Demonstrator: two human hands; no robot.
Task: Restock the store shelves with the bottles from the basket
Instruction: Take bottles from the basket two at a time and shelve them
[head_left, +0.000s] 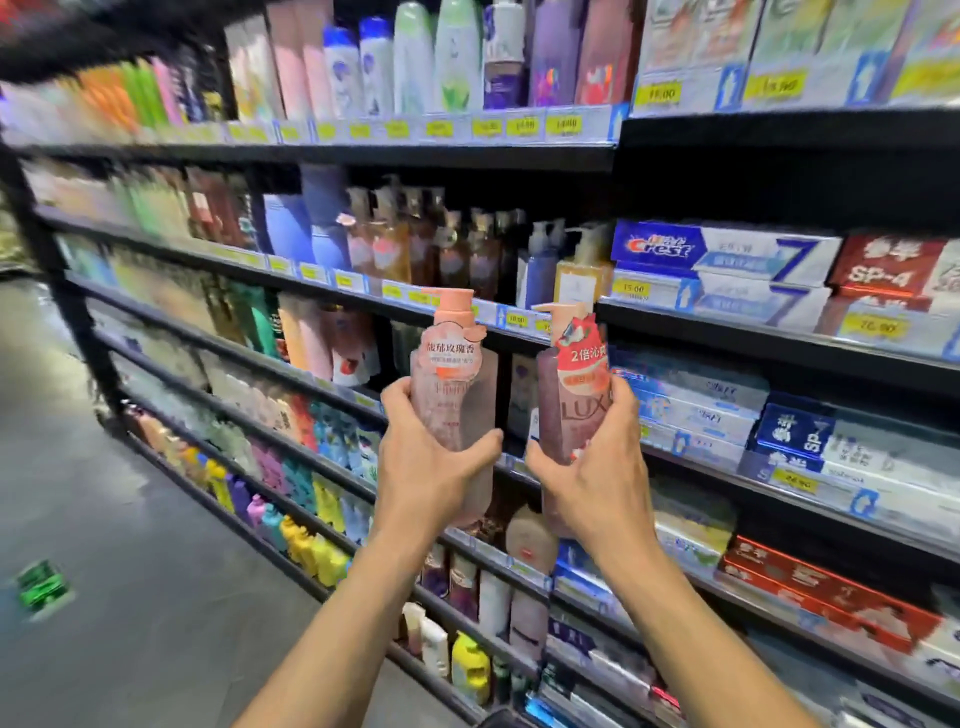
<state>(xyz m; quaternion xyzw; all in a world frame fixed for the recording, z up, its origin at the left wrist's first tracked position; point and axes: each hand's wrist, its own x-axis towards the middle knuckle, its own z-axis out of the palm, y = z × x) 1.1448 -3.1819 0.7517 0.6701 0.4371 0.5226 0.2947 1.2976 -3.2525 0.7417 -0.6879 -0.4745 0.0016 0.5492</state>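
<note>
Hands hold one bottle each, raised in front of the black metal store shelves. The left hand is wrapped around the lower body of a pale pink translucent pump bottle with a peach pump head; the right hand is clamped on a darker rose-coloured Lux pump bottle with a red-and-white neck label. Both bottles stand upright, close beside each other but apart, level with the shelf edge that carries the yellow price tags.

Risk lies mostly in the placing. The shelf just above is already packed with amber pump bottles, so a bottle pushed in with its tall pump leading could knock a neighbour over or catch the shelf above. Smooth plastic gripped low with one hand may also tip or slip as the arm reaches forward. Each bottle may also end up among the wrong products, since the rows are crowded and the frame is blurred.

Both bottles look full, their pumps down. White and blue toothpaste boxes fill the bay on the right. No basket can be made out clearly here.
</note>
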